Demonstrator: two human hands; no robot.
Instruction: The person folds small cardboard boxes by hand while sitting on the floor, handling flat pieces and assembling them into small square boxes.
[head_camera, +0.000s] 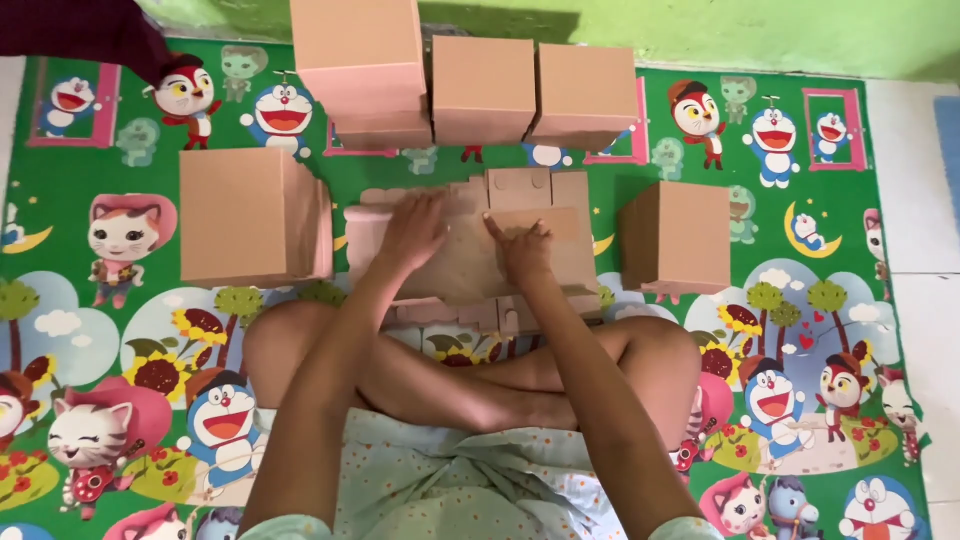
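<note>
here, a person sits cross-legged on a cartoon-printed play mat (120, 330), both bare hands down on a flat, unfolded cardboard box blank (470, 265) that lies on the mat just beyond the crossed legs.

the left hand (412, 232) rests palm-down on the blank's left part, fingers laid fairly close together and pointing away from the body; it presses flat and pinches nothing. the right hand (522, 250) lies on the blank just beside the left, its index finger stretched forward and to the left along a crease, the other fingers loosely curled against the card. it touches the card but grips nothing that can be seen.

directly past the right hand's fingertips the blank's small tabs (520, 187) stick out toward the far side. further beyond both hands stands a row of assembled boxes: a tall stacked pair (360, 70) beyond the left hand, then a middle box (483, 88) and another box (585, 92) touching it, beyond the right hand. out to the left of the left hand sits a larger folded box (250, 215), near but apart from the blank. out to the right of the right hand stands a smaller box (678, 235), also apart. far off beyond the left hand, at the corner, lies a dark red cloth (80, 28).
</note>
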